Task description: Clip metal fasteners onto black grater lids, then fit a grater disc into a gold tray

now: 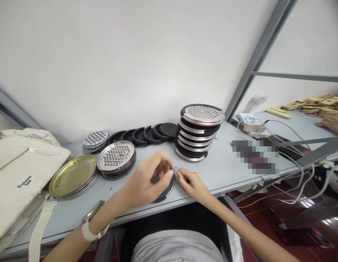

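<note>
Near the table's front edge lies a round black disc with a thin shiny rim, partly hidden by my left hand. The fingers of my left hand are curled and pinched at the disc's upper right edge; what sits between them is too small to name. Just right of the disc, my right hand has its thumb and index finger pressed together at a small thin wire-like piece. The two hands' fingertips are close together. Behind them stands a tall stack of metal and black discs, topped by a perforated plate.
Perforated grater plates, gold-coloured lids and overlapping black rings lie left and behind. A cream bag is at far left. White cables, a white device and another person's hand are at right.
</note>
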Tool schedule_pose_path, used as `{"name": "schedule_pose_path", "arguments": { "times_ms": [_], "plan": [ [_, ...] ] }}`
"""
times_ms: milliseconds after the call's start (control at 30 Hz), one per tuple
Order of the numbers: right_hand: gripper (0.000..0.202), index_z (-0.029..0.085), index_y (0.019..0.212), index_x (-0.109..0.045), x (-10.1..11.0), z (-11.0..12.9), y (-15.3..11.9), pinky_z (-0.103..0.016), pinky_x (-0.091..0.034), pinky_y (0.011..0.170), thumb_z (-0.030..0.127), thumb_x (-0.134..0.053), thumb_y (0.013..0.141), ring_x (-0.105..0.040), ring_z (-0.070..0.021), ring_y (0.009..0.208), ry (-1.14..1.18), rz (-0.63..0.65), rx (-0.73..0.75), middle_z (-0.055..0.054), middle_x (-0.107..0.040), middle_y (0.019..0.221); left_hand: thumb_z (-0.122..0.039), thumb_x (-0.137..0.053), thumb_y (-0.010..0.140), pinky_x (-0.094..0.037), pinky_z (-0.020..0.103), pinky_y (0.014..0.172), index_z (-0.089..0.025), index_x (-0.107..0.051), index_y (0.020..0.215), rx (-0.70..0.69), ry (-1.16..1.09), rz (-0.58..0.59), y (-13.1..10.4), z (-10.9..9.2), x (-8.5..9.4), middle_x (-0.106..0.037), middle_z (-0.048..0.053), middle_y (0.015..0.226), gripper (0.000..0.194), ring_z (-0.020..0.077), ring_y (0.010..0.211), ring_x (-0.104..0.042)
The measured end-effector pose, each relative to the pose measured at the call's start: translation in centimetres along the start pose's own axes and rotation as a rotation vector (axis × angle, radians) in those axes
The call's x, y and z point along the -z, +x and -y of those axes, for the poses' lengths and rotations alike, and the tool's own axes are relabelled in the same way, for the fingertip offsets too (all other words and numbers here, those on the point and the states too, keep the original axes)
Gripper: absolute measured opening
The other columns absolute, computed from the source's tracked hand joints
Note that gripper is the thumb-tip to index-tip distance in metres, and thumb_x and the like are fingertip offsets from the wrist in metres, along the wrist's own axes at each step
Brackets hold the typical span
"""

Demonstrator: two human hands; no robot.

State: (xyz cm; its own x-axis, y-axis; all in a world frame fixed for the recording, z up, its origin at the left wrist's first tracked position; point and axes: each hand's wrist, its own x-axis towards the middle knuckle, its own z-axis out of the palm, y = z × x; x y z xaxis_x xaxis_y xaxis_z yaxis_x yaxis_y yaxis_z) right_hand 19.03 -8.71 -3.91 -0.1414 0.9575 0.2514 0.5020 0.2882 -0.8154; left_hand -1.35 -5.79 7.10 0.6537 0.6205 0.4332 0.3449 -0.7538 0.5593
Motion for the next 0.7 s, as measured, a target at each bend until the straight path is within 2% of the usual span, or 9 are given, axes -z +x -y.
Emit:
{"name": "schedule_pose_path", "arguments": {
  "times_ms": [67, 100, 167, 233, 367, 433, 600, 700],
  "plan": [
    [0.032, 0.021, 0.067, -0.033, 0.0, -0.1, 0.1, -0.023, -0.027, 0.053, 0.036, -0.035, 0.096, -0.03, -0.0106, 0.056, 0.022, -0.03, -0.009, 0.005, -0.029, 0.061, -0.037, -0.042, 0.094, -0.042, 0.026, 0.06, -0.018, -0.052, 0.093, 0.031, 0.212, 0.203, 0.9, 2.0, -1.3, -0.059, 0.001, 0.077, 0.021, 0.0131, 0.063, -0.054],
    [0.033, 0.021, 0.067, -0.032, -0.1, -0.1, 0.1, -0.023, -0.026, 0.053, 0.036, -0.034, 0.096, -0.03, -0.0109, 0.056, 0.03, -0.041, -0.015, 0.005, -0.029, 0.061, -0.04, -0.045, 0.092, -0.04, 0.027, 0.058, -0.017, -0.051, 0.093, 0.045, 0.352, 0.264, 1.3, 3.2, -2.0, -0.06, 0.002, 0.077, 0.024, 0.0158, 0.063, -0.055],
    [0.033, 0.022, 0.068, -0.031, -0.1, -0.3, 0.1, -0.024, -0.026, 0.053, 0.036, -0.034, 0.097, -0.03, -0.0112, 0.056, 0.039, -0.053, -0.026, 0.005, -0.029, 0.061, -0.05, -0.048, 0.089, -0.039, 0.031, 0.058, -0.015, -0.051, 0.097, 0.063, 0.569, 0.331, 1.9, 5.4, -3.3, -0.063, 0.007, 0.08, 0.036, 0.0225, 0.067, -0.059],
    [0.032, 0.022, 0.069, -0.031, -0.1, -0.4, 0.2, -0.024, -0.027, 0.054, 0.036, -0.034, 0.097, -0.03, -0.0114, 0.056, 0.044, -0.061, -0.031, 0.005, -0.029, 0.062, -0.051, -0.045, 0.09, -0.039, 0.031, 0.06, -0.015, -0.052, 0.096, 0.054, 0.637, 0.356, 2.2, 6.8, -4.2, -0.064, 0.01, 0.086, 0.037, 0.0244, 0.071, -0.061],
    [0.029, 0.022, 0.073, -0.034, 0.0, -0.3, 0.3, -0.024, -0.032, 0.059, 0.036, -0.033, 0.098, -0.037, -0.0122, 0.061, 0.056, -0.103, -0.04, 0.004, -0.035, 0.066, -0.037, -0.041, 0.094, -0.035, 0.028, 0.059, -0.019, -0.053, 0.089, -0.084, 0.525, 0.423, 2.4, 7.6, -4.8, -0.065, 0.004, 0.082, 0.023, 0.0183, 0.07, -0.061],
    [0.027, 0.022, 0.075, -0.036, 0.1, -0.3, 0.4, -0.024, -0.034, 0.061, 0.035, -0.033, 0.099, -0.039, -0.0126, 0.063, 0.049, -0.095, -0.034, 0.004, -0.038, 0.068, -0.035, -0.042, 0.094, -0.033, 0.027, 0.059, -0.019, -0.054, 0.084, -0.149, 0.442, 0.438, 2.4, 7.6, -4.7, -0.063, 0.002, 0.079, 0.022, 0.0154, 0.069, -0.058],
    [0.031, 0.021, 0.07, -0.034, 0.3, -0.2, 0.6, -0.024, -0.032, 0.058, 0.032, -0.034, 0.099, -0.039, -0.0125, 0.059, -0.058, 0.06, 0.016, 0.004, -0.038, 0.063, -0.034, -0.047, 0.091, -0.029, 0.026, 0.056, -0.019, -0.052, 0.074, -0.257, 0.32, 0.457, 2.2, 8.3, -4.2, -0.058, -0.001, 0.07, 0.024, 0.0118, 0.061, -0.051],
    [0.031, 0.021, 0.069, -0.034, 0.3, 0.0, 0.6, -0.025, -0.033, 0.06, 0.029, -0.033, 0.099, -0.043, -0.0136, 0.062, -0.117, 0.095, 0.056, 0.003, -0.042, 0.064, -0.034, -0.048, 0.09, -0.026, 0.027, 0.054, -0.019, -0.05, 0.072, -0.283, 0.307, 0.437, 2.0, 8.6, -4.1, -0.056, -0.001, 0.069, 0.024, 0.0115, 0.06, -0.049]
  ]
}}
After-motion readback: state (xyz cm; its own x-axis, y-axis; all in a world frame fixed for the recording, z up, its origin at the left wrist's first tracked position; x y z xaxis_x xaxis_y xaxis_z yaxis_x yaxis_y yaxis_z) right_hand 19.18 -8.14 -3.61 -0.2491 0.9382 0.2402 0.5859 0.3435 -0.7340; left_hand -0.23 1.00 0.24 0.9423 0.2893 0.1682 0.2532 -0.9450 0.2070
